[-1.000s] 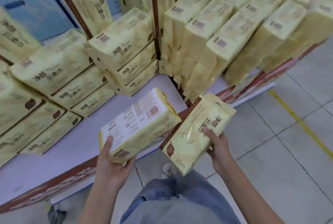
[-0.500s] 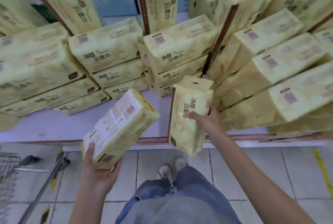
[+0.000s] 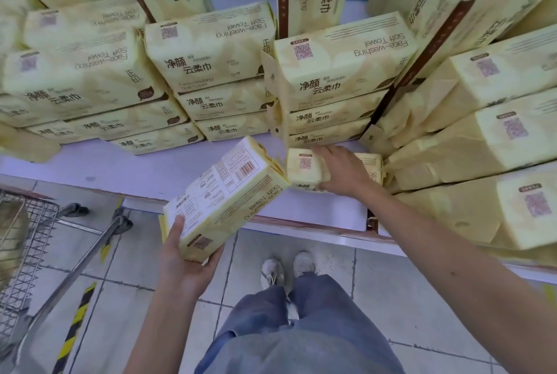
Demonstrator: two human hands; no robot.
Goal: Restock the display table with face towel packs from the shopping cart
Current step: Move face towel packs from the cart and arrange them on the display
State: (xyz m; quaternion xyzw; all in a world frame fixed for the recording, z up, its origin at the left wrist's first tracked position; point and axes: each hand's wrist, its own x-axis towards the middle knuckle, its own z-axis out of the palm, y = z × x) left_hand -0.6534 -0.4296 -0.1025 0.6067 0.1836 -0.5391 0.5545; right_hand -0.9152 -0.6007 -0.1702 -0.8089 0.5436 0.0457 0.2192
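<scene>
left grip (image 3: 187, 256) holds barcode pack (image 3: 223, 196) | right grip (image 3: 343, 171) grasps table pack (image 3: 304, 168), half hidden

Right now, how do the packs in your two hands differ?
The left pack is held tilted in the air by the left hand, barcode side up. The right pack lies flat on the table under the right hand, QR-code side up. Both are yellow face towel packs.

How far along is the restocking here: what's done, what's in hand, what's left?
Done: stacks of pale yellow plastic-wrapped face towel packs fill much of the white display table. In hand: the right hand grips one pack lying at the table's front; the left hand holds another pack. Left: placing that one; what the wire shopping cart holds is unclear.
</scene>
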